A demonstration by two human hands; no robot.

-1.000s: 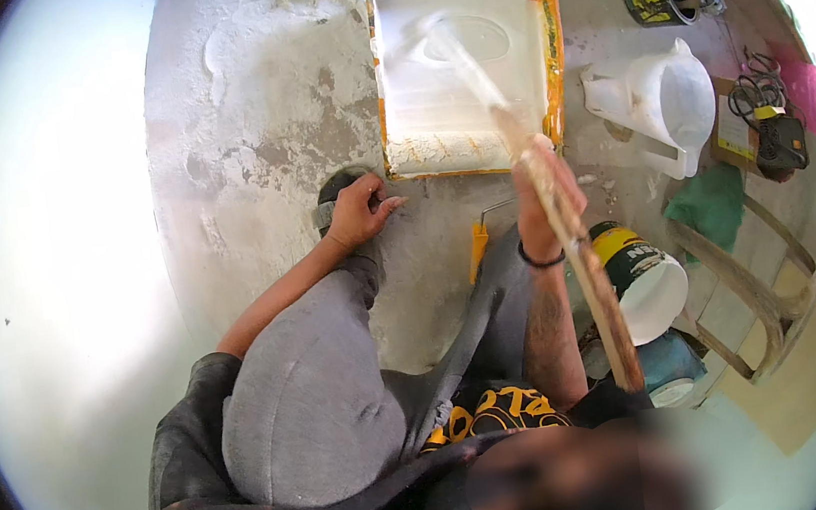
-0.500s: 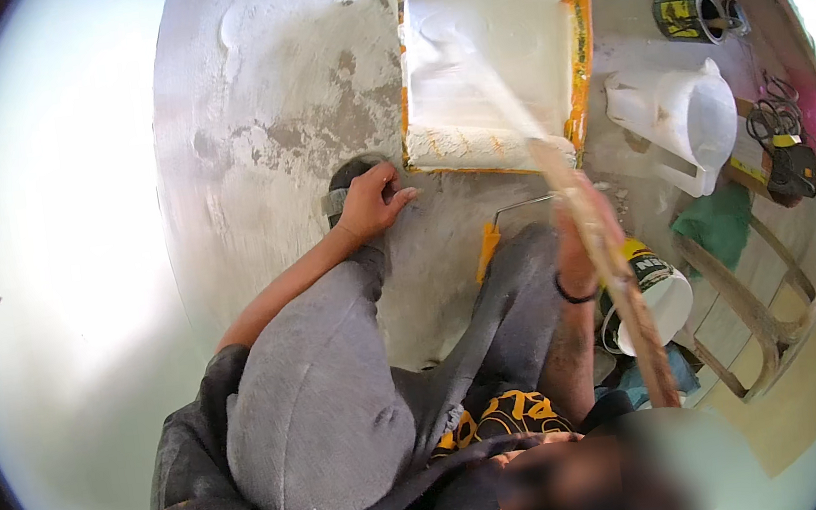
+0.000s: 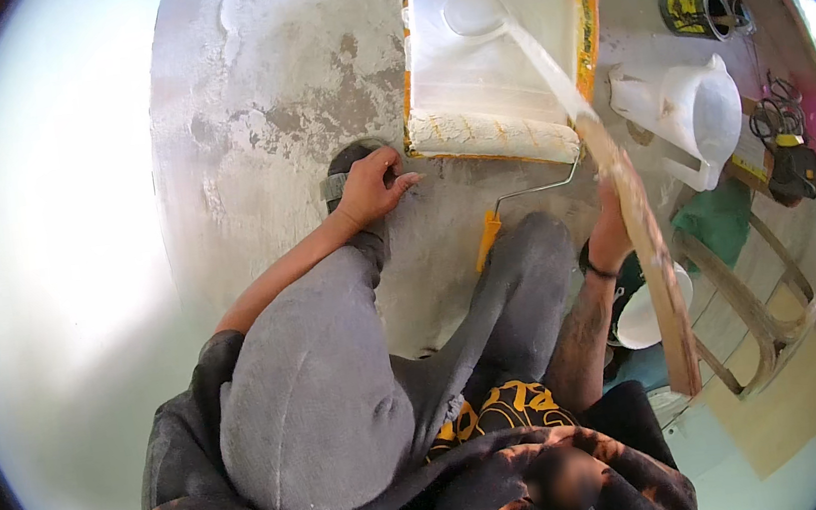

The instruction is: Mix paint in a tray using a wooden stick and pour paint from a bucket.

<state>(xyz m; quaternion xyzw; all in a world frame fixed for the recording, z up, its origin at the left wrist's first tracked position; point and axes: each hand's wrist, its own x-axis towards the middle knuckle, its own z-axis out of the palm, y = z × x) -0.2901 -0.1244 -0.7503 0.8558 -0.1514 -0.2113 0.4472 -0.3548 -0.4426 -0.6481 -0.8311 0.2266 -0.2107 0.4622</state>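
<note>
Right hand wrapped round the stick, its white end down in the paint!

And over on the left, your left hand rested by your dark shoe, fingers loosely curled, thumb apart, nothing visible in their hold. Next along, the paint roller lay across the near end of the orange-rimmed tray, its yellow handle out on the floor beside your knee. There in the tray, the stick's coated tip met the white paint, a curved streak beside it! The wood slanted back toward you, your right fingers closed about it, though partly hidden behind it. Just past that wrist sat a white-mouthed bucket; farther right, a white jug and a green cloth.
</note>
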